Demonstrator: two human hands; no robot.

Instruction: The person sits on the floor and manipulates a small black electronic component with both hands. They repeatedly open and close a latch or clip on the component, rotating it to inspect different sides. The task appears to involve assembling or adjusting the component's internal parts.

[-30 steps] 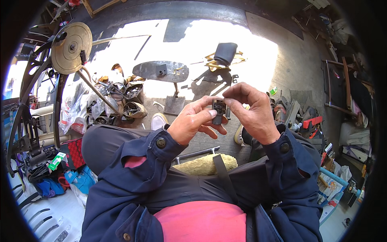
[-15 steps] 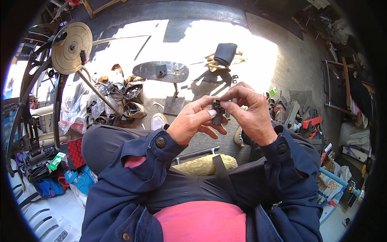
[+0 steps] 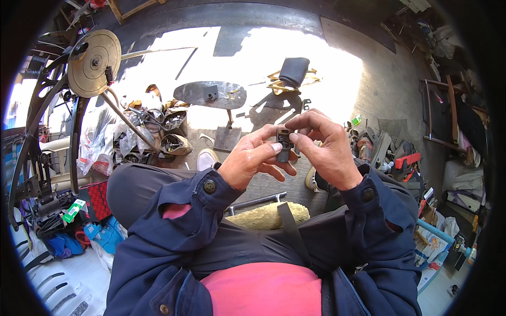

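Note:
I hold a small dark metal part (image 3: 284, 145) up in front of me, over my knees. My left hand (image 3: 254, 158) pinches its lower half between thumb and forefinger. My right hand (image 3: 322, 147) grips its upper end with the fingertips. Both arms wear dark blue sleeves with buttoned cuffs. I sit with my legs apart; a yellowish padded seat (image 3: 269, 215) shows between them.
An oval metal plate (image 3: 210, 95) lies on the sunlit concrete ahead, a black saddle (image 3: 293, 71) beyond it. A round brass-coloured disc (image 3: 94, 62) stands on a frame at left, with bags of parts (image 3: 158, 131) below. Tools and scrap (image 3: 385, 150) crowd the right.
Both hands stayed together on the small part; my right fingers shifted slightly on its upper end and the part turned a little.

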